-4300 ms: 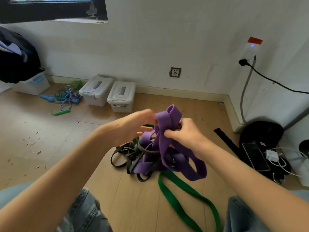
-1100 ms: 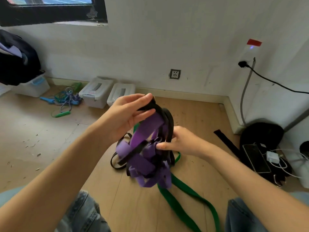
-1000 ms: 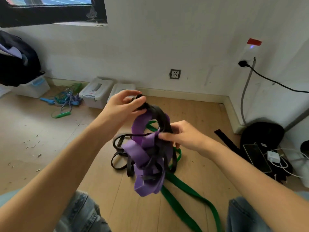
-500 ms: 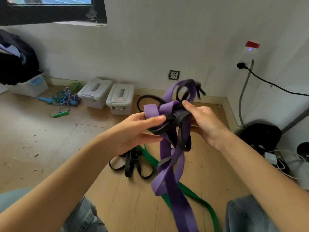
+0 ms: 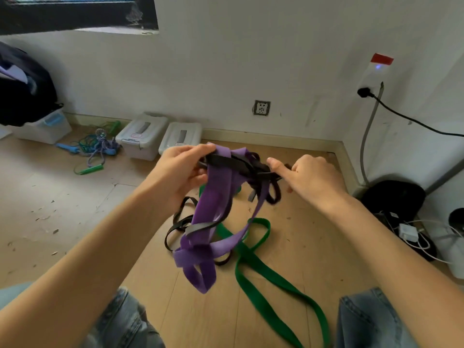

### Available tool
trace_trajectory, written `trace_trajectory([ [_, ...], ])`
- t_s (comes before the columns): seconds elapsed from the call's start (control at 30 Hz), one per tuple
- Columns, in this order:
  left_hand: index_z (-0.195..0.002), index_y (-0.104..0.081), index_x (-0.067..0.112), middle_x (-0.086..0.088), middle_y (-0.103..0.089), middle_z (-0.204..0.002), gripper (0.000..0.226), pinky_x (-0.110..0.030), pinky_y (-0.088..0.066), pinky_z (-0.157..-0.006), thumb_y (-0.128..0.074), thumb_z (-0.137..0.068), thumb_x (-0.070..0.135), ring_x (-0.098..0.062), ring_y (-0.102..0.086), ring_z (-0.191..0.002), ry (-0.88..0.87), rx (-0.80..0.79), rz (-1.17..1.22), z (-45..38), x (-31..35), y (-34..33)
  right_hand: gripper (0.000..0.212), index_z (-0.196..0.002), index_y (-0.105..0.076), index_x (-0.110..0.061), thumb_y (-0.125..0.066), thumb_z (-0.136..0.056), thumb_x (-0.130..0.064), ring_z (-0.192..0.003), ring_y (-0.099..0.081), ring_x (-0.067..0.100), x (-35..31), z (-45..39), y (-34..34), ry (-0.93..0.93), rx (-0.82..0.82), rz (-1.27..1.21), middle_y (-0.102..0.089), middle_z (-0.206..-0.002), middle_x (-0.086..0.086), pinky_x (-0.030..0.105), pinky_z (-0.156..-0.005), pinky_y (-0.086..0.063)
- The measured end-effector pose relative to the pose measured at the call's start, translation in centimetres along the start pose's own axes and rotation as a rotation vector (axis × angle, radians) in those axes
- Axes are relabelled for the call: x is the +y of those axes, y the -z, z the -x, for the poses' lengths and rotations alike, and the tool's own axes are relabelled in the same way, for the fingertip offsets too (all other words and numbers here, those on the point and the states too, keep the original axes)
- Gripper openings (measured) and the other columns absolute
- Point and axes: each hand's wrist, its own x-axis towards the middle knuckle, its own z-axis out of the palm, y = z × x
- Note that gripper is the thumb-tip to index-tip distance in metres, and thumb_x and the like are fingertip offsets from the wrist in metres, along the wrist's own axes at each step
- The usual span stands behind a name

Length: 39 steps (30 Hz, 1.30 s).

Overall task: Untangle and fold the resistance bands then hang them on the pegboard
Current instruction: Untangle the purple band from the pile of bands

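My left hand [image 5: 179, 172] is pinching the top of the tangle, thumb + fingers curled over the purple band [image 5: 216, 197] and a thin black band [image 5: 231, 163] where they cross. My right hand [image 5: 310, 178] has fingers curled on the other end of the black strands, thumb stretched out flat along them. The black band runs taut and nearly level btwn both hands, held up over the floor [image 5: 62, 197].

Purple band: wide, flat, matte rubber, slightly translucent where it thins. It drapes down from my left hand in two long strips and ends in a floppy knot of loops at the bottom, off the floor. Black bands: narrow, glossy, w/ a few small loops bunched under my right hand; more black loops [image 5: 179, 222] lie on the floor behind the purple. Green band [image 5: 273, 280]: wide, flat, dull, lying on the pale wood-look boards in one big loop that runs toward my right knee.

Vs half a sec ago: hands were close together and higher, knot bunched tight btwn them w/ purple + black loops sticking up. Now they're pulled apart sideways and lower, black strand stretched out, purple hanging in a shorter, wider drape.

Bkgd: two small white lidded bins [image 5: 160, 138] by the wall, jump ropes [image 5: 95, 151] left of them.
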Motion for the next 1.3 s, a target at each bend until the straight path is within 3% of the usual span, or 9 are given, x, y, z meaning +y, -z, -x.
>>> trace_trajectory([
  [0.1, -0.084, -0.062, 0.011, 0.000, -0.062, -0.062, 0.011, -0.013, -0.047, -0.044, -0.058, -0.090, 0.019, -0.004, -0.058, -0.049, -0.034, 0.077, -0.043, -0.1, 0.5, 0.6, 0.051, -0.096, -0.064, -0.013, -0.051, -0.082, -0.060, -0.083, -0.062, 0.021, -0.4, 0.2, -0.2, 0.169, 0.255, -0.002, -0.067, -0.091, 0.003, 0.034, -0.071, -0.054],
  [0.2, -0.088, -0.063, 0.010, 0.000, -0.064, -0.063, 0.011, -0.011, -0.046, -0.043, -0.058, -0.089, 0.020, -0.003, -0.059, -0.050, 0.008, -0.006, -0.061, 0.2, 0.1, 0.3, 0.072, -0.135, -0.038, -0.025, -0.069, -0.074, -0.047, -0.116, -0.046, 0.016, -1.6, 0.5, -0.9, 0.371, -0.082, -0.243, -0.048, -0.133, -0.005, 0.032, -0.095, -0.041],
  [0.3, -0.092, -0.064, 0.008, -0.002, -0.065, -0.066, 0.015, -0.011, -0.049, -0.048, -0.057, -0.089, 0.021, -0.006, -0.058, -0.053, 0.064, -0.129, 0.025, 0.1, 0.2, 0.2, 0.063, -0.126, -0.043, -0.030, -0.072, -0.072, -0.046, -0.095, -0.051, 0.002, -2.2, 0.7, -1.4, 0.402, -0.246, -0.435, -0.054, -0.115, -0.012, 0.021, -0.081, -0.041],
  [0.5, -0.096, -0.066, 0.014, -0.001, -0.071, -0.087, 0.027, -0.019, -0.054, -0.068, -0.067, -0.077, 0.031, -0.011, -0.066, -0.076, 0.032, -0.395, 0.044, 0.4, -0.1, 0.6, 0.018, -0.085, -0.064, -0.017, -0.070, -0.080, -0.034, -0.068, -0.058, 0.003, -1.8, 0.6, -1.1, 0.302, 0.027, -0.515, -0.062, -0.074, -0.010, 0.014, -0.060, -0.045],
  [0.6, -0.116, -0.055, 0.027, 0.003, -0.070, -0.103, 0.052, -0.028, -0.056, -0.075, -0.076, -0.068, 0.031, -0.014, -0.069, -0.089, 0.020, -0.454, -0.337, 0.7, -1.3, 0.0, 0.013, -0.077, -0.066, -0.015, -0.066, -0.083, -0.027, -0.068, -0.060, 0.015, -1.5, 0.3, -0.5, 0.177, 0.204, -0.572, -0.065, -0.071, -0.002, 0.026, -0.064, -0.046],
  [0.83, -0.101, -0.054, 0.016, -0.005, -0.067, -0.087, 0.031, -0.028, -0.056, -0.063, -0.072, -0.076, 0.015, -0.015, -0.066, -0.069, -0.095, -0.196, -0.740, -0.4, -2.3, 1.0, 0.015, -0.083, -0.067, -0.013, -0.058, -0.089, -0.024, -0.062, -0.055, 0.014, 0.3, -0.2, -0.1, 0.108, 0.355, -0.415, -0.065, -0.072, 0.000, 0.032, -0.062, -0.049],
  [1.0, -0.091, -0.063, 0.010, -0.003, -0.072, -0.073, 0.037, -0.021, -0.053, -0.054, -0.075, -0.066, 0.034, -0.011, -0.068, -0.064, -0.072, -0.114, -0.323, -0.1, -0.5, 0.8, 0.031, -0.109, -0.062, -0.015, -0.064, -0.085, -0.035, -0.094, -0.060, 0.024, -0.1, -0.2, -1.8, 0.132, -0.057, -0.119, -0.065, -0.108, 0.004, 0.032, -0.079, -0.046],
  [1.2, -0.089, -0.062, 0.001, -0.013, -0.065, -0.075, 0.031, -0.030, -0.055, -0.059, -0.068, -0.080, 0.029, -0.020, -0.064, -0.061, 0.179, -0.045, -0.032, -0.1, 0.1, -0.3, 0.023, -0.096, -0.058, -0.032, -0.069, -0.077, -0.041, -0.093, -0.060, 0.007, -3.5, 3.3, -4.3, 0.327, -0.686, -0.574, -0.062, -0.101, -0.010, 0.023, -0.080, -0.052],
  [1.3, -0.087, -0.059, 0.008, -0.007, -0.060, -0.067, 0.029, -0.025, -0.053, -0.052, -0.065, -0.079, 0.035, -0.017, -0.061, -0.054, 0.237, -0.121, 0.064, -0.2, 0.7, -0.1, 0.029, -0.098, -0.064, -0.007, -0.069, -0.081, -0.031, -0.088, -0.064, 0.021, -4.9, 4.4, -6.4, 0.390, -0.609, -0.595, -0.068, -0.098, 0.009, 0.034, -0.081, -0.053],
])
